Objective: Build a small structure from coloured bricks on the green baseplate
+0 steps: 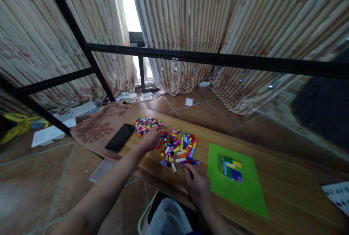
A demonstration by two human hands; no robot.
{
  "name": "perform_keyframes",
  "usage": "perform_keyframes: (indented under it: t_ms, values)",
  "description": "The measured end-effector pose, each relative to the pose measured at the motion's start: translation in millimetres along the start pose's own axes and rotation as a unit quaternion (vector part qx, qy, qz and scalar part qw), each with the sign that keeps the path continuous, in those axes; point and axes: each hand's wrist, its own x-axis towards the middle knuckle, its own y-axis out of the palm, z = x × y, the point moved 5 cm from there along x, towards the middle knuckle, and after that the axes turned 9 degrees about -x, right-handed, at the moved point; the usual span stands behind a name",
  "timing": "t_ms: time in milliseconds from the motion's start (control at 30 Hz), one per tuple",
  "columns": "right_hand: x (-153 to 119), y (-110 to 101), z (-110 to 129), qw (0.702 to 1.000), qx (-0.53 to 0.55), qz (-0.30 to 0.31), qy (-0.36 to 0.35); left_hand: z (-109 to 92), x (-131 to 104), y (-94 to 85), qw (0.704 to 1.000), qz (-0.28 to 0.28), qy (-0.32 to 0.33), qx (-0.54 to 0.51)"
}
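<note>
My left hand point(152, 139) reaches in between two heaps of toy bricks, its fingers bunched and pointing right; what they hold, if anything, is hidden. Just beyond it lies a heap of tiny coloured bricks point(145, 124). To its right spreads a pile of larger mixed bricks point(178, 146). At the near edge of that pile rests my right hand point(198, 186), thumb and fingers curled together close to a purple brick point(182, 163); I cannot make out anything in its grip. Right of this hand, a green baseplate point(255, 191) carries a low block of blue, green, yellow and white bricks point(231, 169).
A black phone point(120, 138) lies left of the heaps, partly on a brown cloth point(94, 127). Everything stands on a long wooden table point(283, 191). A black metal rail point(191, 56) crosses beyond it, before striped curtains point(185, 16). A printed sheet point(338, 195) is at far right.
</note>
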Motion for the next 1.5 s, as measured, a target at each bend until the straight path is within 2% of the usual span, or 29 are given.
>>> perform_keyframes:
  t_ms: [200, 267, 300, 333, 400, 500, 567, 633, 700, 833, 900, 933, 967, 1033, 1100, 1200, 1333, 1500]
  values:
    - [1, 0, 0, 1.0, 0.01, 0.012, 0.005, -5, -19, -9.3, 0.996, -0.048, -0.045, -0.062]
    - [2, -1, 1, 1.0, 0.024, 0.017, 0.008, -10, -29, -3.7, 0.984, -0.059, -0.072, -0.151]
    - [2, -2, 1, 0.999, 0.036, 0.013, 0.011, -14, -35, 1.9, 0.967, -0.061, -0.092, -0.231]
    - [2, -4, 2, 0.998, 0.052, 0.006, 0.016, -19, -43, 9.5, 0.934, -0.061, -0.115, -0.334]
    - [1, -11, 4, 0.995, 0.09, -0.013, 0.033, -36, -59, 29.7, 0.851, -0.042, -0.157, -0.5]
    - [-5, -24, 12, 0.989, 0.142, -0.023, 0.045, -68, -85, 63.9, 0.75, 0.022, -0.227, -0.622]
    - [-11, -34, 19, 0.985, 0.168, -0.013, 0.038, -87, -99, 82.9, 0.701, 0.062, -0.26, -0.661]
    - [-17, -44, 22, 0.981, 0.186, -0.005, 0.049, -102, -108, 96.2, 0.662, 0.088, -0.281, -0.689]
    - [-24, -54, 18, 0.977, 0.201, -0.004, 0.076, -114, -111, 103.4, 0.635, 0.105, -0.289, -0.708]
    - [-37, -73, 5, 0.966, 0.229, 0.006, 0.117, -140, -109, 109.5, 0.609, 0.16, -0.278, -0.725]
    - [-45, -83, -5, 0.964, 0.23, 0.013, 0.131, -152, -107, 114.9, 0.615, 0.195, -0.267, -0.716]
    - [-49, -88, -12, 0.965, 0.224, 0.013, 0.138, -157, -106, 118.5, 0.631, 0.205, -0.258, -0.702]
    - [-53, -93, -21, 0.966, 0.211, 0.01, 0.146, -160, -104, 122.6, 0.657, 0.208, -0.246, -0.682]
    - [-59, -105, -45, 0.972, 0.167, -0.013, 0.166, -163, -98, 130.3, 0.727, 0.191, -0.21, -0.625]
    - [-61, -119, -77, 0.972, 0.105, -0.066, 0.198, -163, -89, 136.1, 0.797, 0.156, -0.168, -0.559]
    - [-57, -135, -119, 0.969, 0.03, -0.117, 0.214, -162, -71, 139.1, 0.869, 0.091, -0.118, -0.471]
    - [-42, -136, -144, 0.978, -0.001, -0.104, 0.178, -167, -41, 136.9, 0.921, 0.018, -0.074, -0.383]
    - [-32, -123, -143, 0.986, -0.011, -0.087, 0.139, -185, -7, 145.1, 0.948, 0.001, -0.042, -0.315]
